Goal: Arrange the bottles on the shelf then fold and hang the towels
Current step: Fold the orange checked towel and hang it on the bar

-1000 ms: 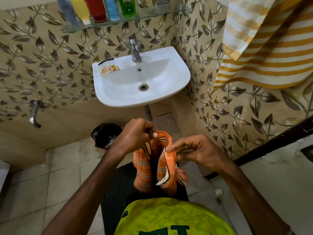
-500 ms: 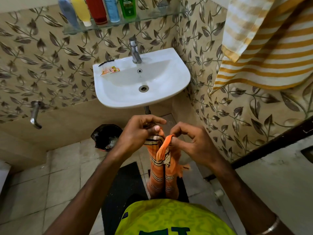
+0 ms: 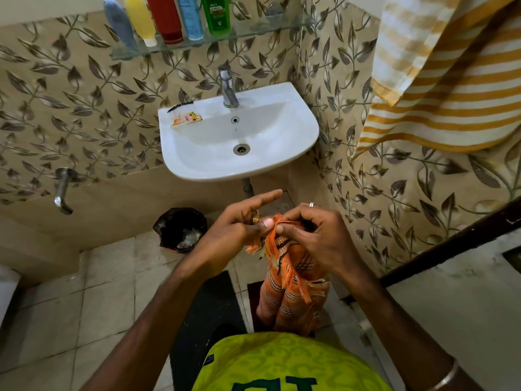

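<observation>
The right hand (image 3: pixel 324 238) pinches the fringed top edge of the orange striped towel (image 3: pixel 293 289) between thumb and curled fingers, below the sink (image 3: pixel 197 153) and a little to its right. The left hand (image 3: pixel 239 221) meets it there, its thumb pressed on the same fringe while its other fingers reach out nearly straight toward the sink. The two hands touch at the fringe. From them the towel hangs down in a bunched, doubled length, its lower end just above the yellow-green shirt (image 3: pixel 282 362).

Above the sink a glass shelf (image 3: pixel 253 32) carries five bottles in a row: a grey-blue bottle (image 3: pixel 119 24), a yellow bottle (image 3: pixel 139 18), a red bottle (image 3: pixel 165 18), a light blue bottle (image 3: pixel 190 18) and a green bottle (image 3: pixel 215 12). The two leftmost lean in this wide view. To the right of the sink a yellow and white striped towel (image 3: pixel 451 88) hangs against the leaf-patterned wall. Left of the sink and lower, on the tiled floor, stands a bin with a black liner (image 3: pixel 180 230). A small packet (image 3: pixel 187 119) lies on the sink's rim, left of the tap (image 3: pixel 228 86).
</observation>
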Available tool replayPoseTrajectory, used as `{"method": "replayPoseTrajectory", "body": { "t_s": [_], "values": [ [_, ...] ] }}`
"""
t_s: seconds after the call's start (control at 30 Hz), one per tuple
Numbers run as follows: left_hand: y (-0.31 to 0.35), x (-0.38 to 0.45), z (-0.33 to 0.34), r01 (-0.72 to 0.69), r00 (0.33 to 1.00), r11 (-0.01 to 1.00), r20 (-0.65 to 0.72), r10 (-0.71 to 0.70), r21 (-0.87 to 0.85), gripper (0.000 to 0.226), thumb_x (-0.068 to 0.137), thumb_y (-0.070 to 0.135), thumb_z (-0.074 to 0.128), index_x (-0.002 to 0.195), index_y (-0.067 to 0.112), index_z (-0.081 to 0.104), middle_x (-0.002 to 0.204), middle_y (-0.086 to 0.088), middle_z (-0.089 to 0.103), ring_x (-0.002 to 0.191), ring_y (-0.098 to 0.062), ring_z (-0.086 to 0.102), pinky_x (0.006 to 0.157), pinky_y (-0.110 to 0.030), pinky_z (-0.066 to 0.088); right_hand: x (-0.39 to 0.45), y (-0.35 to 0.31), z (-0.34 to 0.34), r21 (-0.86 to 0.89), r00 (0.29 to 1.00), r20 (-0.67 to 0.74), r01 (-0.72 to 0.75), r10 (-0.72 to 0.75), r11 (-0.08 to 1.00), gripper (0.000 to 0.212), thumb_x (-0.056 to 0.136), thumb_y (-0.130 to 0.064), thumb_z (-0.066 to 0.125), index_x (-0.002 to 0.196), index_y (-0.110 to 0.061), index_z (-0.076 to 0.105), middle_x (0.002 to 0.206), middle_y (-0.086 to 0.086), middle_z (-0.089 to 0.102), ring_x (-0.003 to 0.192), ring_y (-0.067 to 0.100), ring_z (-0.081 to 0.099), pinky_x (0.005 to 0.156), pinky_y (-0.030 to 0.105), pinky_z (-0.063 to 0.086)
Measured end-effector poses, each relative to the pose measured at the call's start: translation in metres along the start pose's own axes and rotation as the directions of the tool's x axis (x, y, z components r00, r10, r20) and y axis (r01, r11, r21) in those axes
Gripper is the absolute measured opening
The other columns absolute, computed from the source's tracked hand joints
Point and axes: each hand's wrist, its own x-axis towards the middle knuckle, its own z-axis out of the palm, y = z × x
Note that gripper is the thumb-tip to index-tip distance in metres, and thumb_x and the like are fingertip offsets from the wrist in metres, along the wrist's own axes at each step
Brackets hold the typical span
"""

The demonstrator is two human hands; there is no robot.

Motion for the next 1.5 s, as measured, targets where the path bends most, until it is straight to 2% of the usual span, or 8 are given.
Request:
{"method": "replayPoseTrajectory", "body": {
  "t_s": [0.33, 0.57, 0.8, 0.9, 1.03, 1.13, 1.3, 1.5],
  "values": [
    [-0.001, -0.002, 0.005, -0.01, 0.998, 1.0, 0.056, 0.011, -0.017, 0.07, 0.087, 0.006, 0.067, 0.147, 0.031, 0.042, 0.116, -0.007, 0.074, 0.109, -0.02, 0.071, 0.09, -0.034, 0.059, -0.004, -0.005, 0.002, 0.011, 0.999, -0.026, -0.021, 0.021, 1.0, 0.012, 0.084, -0.023, 0.08, 0.085, -0.013, 0.074, 0.08, -0.007, 0.072, 0.075, 0.009, 0.068, 0.066, 0.022, 0.055],
    [0.004, -0.003, 0.001, -0.105, 0.992, 0.948, 0.093, 0.08, 0.3, 0.072, 0.086, -0.004, 0.069, 0.142, 0.035, 0.047, 0.105, -0.001, 0.076, 0.102, -0.013, 0.073, 0.089, -0.042, 0.06, -0.006, -0.009, 0.002, -0.027, 1.0, -0.015, -0.016, 0.016, 1.0, 0.024, 0.079, -0.022, 0.084, 0.07, -0.019, 0.063, 0.065, -0.009, 0.06, 0.062, 0.006, 0.057, 0.056, 0.012, 0.043],
    [0.021, -0.005, -0.011, -0.176, 0.967, 0.829, 0.252, 0.044, 0.531, 0.079, 0.093, 0.002, 0.063, 0.154, 0.037, 0.029, 0.119, 0.001, 0.072, 0.109, -0.007, 0.069, 0.09, -0.035, 0.059, -0.002, -0.003, -0.008, 0.046, 0.905, 0.372, -0.241, 0.208, 0.969, 0.046, 0.081, -0.038, 0.08, 0.125, -0.031, 0.066, 0.086, -0.015, 0.07, 0.075, 0.001, 0.065, 0.065, 0.025, 0.055],
    [0.025, -0.007, -0.01, -0.221, 0.959, 0.713, 0.282, 0.034, 0.666, 0.079, 0.093, 0.004, 0.064, 0.154, 0.037, 0.025, 0.107, 0.004, 0.075, 0.099, -0.004, 0.071, 0.086, -0.025, 0.058, 0.001, 0.001, -0.007, -0.017, 0.829, 0.502, -0.275, 0.246, 0.961, 0.038, 0.08, -0.04, 0.08, 0.113, -0.024, 0.073, 0.103, -0.004, 0.075, 0.096, 0.01, 0.072, 0.083, 0.042, 0.062],
    [0.024, -0.007, -0.01, -0.189, 0.977, 0.615, 0.209, 0.041, 0.765, 0.07, 0.092, 0.0, 0.062, 0.146, 0.034, 0.036, 0.11, 0.004, 0.07, 0.097, -0.008, 0.069, 0.081, -0.027, 0.06, 0.001, 0.001, -0.001, 0.057, 0.89, 0.386, -0.284, 0.241, 0.957, 0.016, 0.079, -0.032, 0.084, 0.088, -0.024, 0.074, 0.088, -0.002, 0.076, 0.082, 0.012, 0.074, 0.07, 0.033, 0.06],
    [0.014, -0.006, -0.014, -0.114, 0.993, 0.644, 0.078, 0.084, 0.757, 0.05, 0.091, 0.006, 0.065, 0.136, 0.026, 0.053, 0.121, 0.0, 0.067, 0.106, -0.012, 0.068, 0.087, -0.034, 0.06, 0.001, -0.001, 0.003, 0.08, 0.934, 0.29, -0.242, 0.209, 0.967, 0.017, 0.078, -0.03, 0.084, 0.082, -0.018, 0.073, 0.08, -0.002, 0.075, 0.073, 0.01, 0.073, 0.061, 0.023, 0.054],
    [0.003, -0.007, -0.018, -0.052, 0.988, 0.752, -0.075, 0.135, 0.657, 0.021, 0.093, 0.014, 0.065, 0.09, 0.034, 0.067, 0.091, 0.013, 0.07, 0.088, -0.003, 0.068, 0.073, -0.022, 0.057, 0.002, -0.002, 0.004, 0.059, 0.958, 0.207, -0.214, 0.197, 0.975, 0.02, 0.077, -0.028, 0.086, 0.08, -0.014, 0.072, 0.077, 0.0, 0.075, 0.067, 0.01, 0.073, 0.055, 0.023, 0.054],
    [-0.001, -0.007, -0.009, -0.071, 0.985, 0.974, -0.14, 0.102, 0.214, 0.009, 0.094, 0.014, 0.062, 0.089, 0.018, 0.07, 0.091, -0.004, 0.074, 0.088, -0.016, 0.073, 0.075, -0.033, 0.061, 0.002, -0.011, -0.003, 0.054, 0.973, 0.131, -0.201, 0.192, 0.978, 0.018, 0.077, -0.027, 0.086, 0.081, -0.016, 0.073, 0.071, -0.012, 0.073, 0.062, 0.0, 0.069, 0.054, 0.017, 0.05]
  ]
}}
